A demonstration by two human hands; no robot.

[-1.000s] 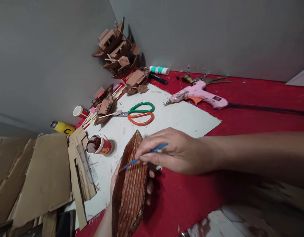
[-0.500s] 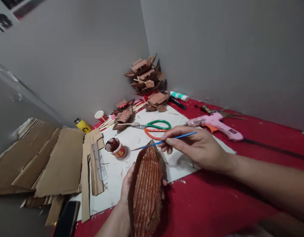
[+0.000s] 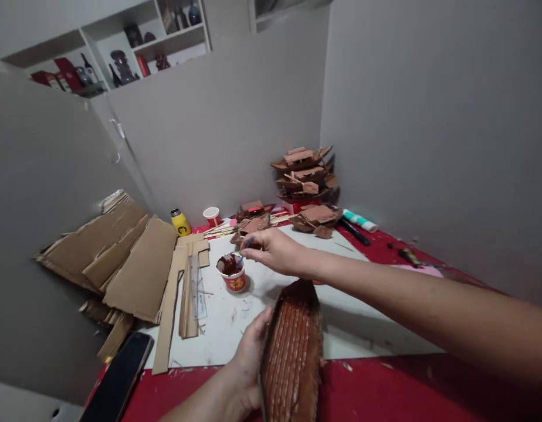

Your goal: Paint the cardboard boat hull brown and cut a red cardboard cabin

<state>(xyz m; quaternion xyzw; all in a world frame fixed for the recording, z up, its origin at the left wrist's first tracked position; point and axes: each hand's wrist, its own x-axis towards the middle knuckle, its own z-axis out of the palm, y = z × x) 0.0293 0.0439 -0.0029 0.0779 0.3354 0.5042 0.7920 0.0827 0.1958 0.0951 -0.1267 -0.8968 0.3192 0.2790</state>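
"While pinching the blue brush [image 3: 249, 241] narrowly between thumb and fingertips, reaching with the right hand [image 3: 275, 251] to the paint cup [image 3: 234, 282], brush end down inside the mouth."

"And with the left hand [image 3: 252, 357]?"

"Holding the ridged brown boat [image 3: 292, 351], thumb along its left wall, other fingers mostly hidden. Tilted, bow pointing away, raised over the near part of the desk [image 3: 187, 387]."

"Beneath the paint cup?"

"On a white sheet [image 3: 227, 328], laid over the red desk. Dark brown smears inside the cup."

"Left of that?"

"Clear ruler [image 3: 198, 293] on cardboard strips [image 3: 168, 328], then big cardboard sheets [image 3: 139, 269] toward the left edge of the desk. Nearer, at that edge, a black phone [image 3: 119, 375]."

"Along the far edge?"

"From left to right: yellow bottle [image 3: 180, 223], red-and-white cup [image 3: 212, 217], small brown boats [image 3: 253, 225] among thin sticks. In the far corner, by the walls, stacked boats [image 3: 304, 173], with another roofed boat [image 3: 317, 217] just in front."

"Farther right?"

"Black marker [image 3: 355, 231] beside a white-and-green tube [image 3: 359, 220]. Then something pink [image 3: 418, 271], mostly hidden behind the right forearm."
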